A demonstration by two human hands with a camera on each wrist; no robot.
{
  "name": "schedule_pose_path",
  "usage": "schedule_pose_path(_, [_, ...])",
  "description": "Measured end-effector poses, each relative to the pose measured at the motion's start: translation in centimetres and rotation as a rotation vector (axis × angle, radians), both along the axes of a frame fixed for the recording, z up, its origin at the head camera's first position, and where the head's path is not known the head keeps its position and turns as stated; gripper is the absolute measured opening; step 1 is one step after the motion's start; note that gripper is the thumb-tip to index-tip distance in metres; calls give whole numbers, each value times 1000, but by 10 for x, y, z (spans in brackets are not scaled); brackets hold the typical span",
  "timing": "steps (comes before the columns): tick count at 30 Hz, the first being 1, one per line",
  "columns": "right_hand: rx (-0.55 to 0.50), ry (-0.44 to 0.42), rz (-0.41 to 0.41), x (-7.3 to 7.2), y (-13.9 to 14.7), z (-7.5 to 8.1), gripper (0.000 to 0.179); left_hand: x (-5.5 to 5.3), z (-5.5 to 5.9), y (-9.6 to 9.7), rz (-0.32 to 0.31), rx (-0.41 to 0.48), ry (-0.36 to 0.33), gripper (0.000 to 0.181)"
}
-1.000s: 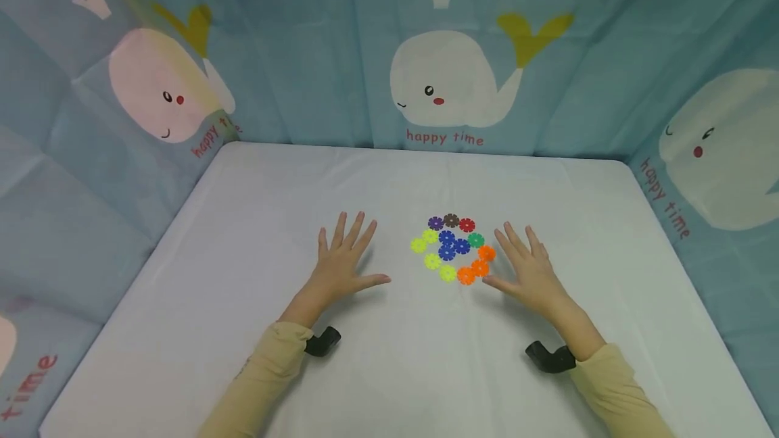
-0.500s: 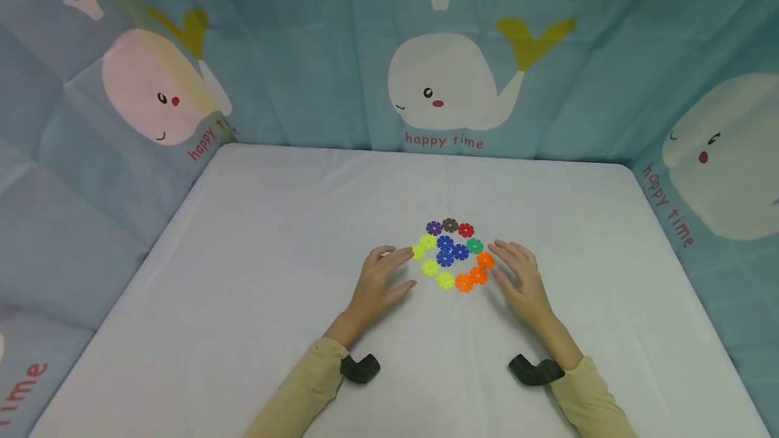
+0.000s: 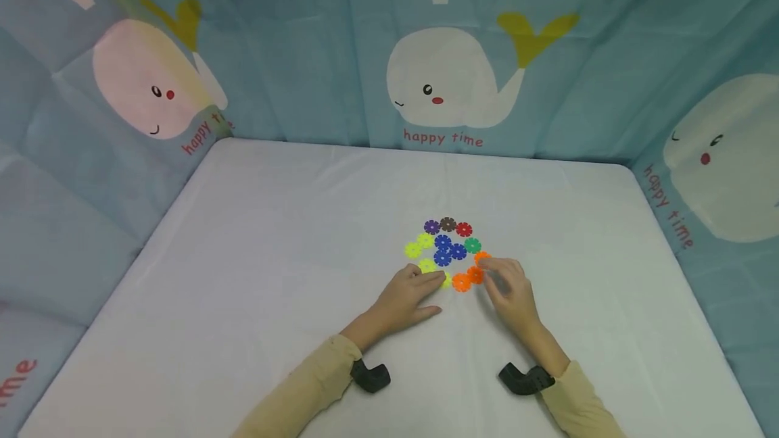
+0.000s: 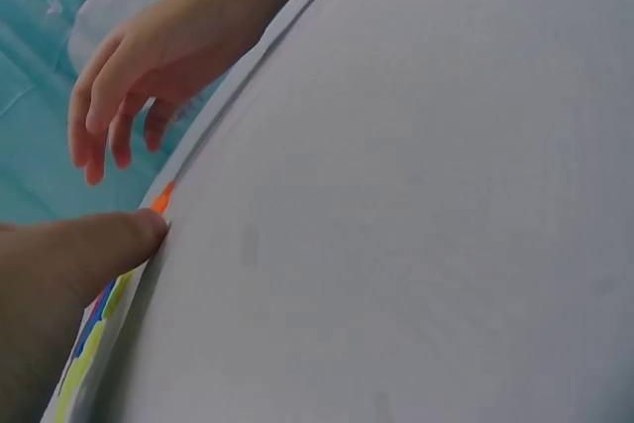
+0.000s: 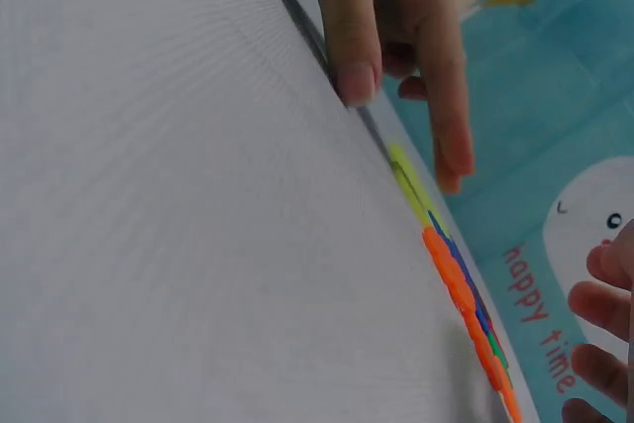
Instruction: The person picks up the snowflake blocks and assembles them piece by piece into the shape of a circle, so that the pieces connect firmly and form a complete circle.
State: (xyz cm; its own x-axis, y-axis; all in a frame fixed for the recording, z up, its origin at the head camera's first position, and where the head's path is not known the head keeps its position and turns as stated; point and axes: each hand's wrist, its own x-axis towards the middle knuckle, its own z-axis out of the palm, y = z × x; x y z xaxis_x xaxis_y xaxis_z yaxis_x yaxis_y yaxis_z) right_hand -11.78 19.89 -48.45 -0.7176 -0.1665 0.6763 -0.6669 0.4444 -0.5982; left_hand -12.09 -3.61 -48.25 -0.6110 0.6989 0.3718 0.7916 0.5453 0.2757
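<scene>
Notched plastic snowflake discs lie flat on the white table. Yellow discs [image 3: 413, 250] and orange discs [image 3: 460, 282] line the near sides of a rough ring. At its far side are a purple disc [image 3: 432, 227], a brown disc [image 3: 447, 224], a red disc [image 3: 464, 229] and a green disc [image 3: 473, 245]. Three blue discs [image 3: 442, 257] sit inside. My left hand [image 3: 402, 299] hovers at the nearest yellow discs, index finger extended, partly covering one. Bent loosely, the fingers of my right hand [image 3: 514, 296] are over the orange discs at the right. Neither hand visibly grips anything.
The white table [image 3: 274, 222] has a blue curtain [image 3: 316, 53] with printed whales behind it and at both sides. A black curved piece is worn at each wrist, the left piece [image 3: 371, 377] and the right piece [image 3: 525, 379].
From spread wide on either side of the discs, both hands have come inward. The left moved right and nearer to the yellow discs; the right shifted slightly left over the orange ones. Fingers are less spread.
</scene>
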Motion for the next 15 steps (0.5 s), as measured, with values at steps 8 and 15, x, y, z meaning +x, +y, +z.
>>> schedule_pose_path(8, [11, -68, 24, 6, -3, 8, 29, -2, -1, 18, 42, -116, 125, 46])
schedule_pose_path(15, [9, -31, 47, 11, -13, 27, 30, 4, -3, 17, 32, -53, 13, 32])
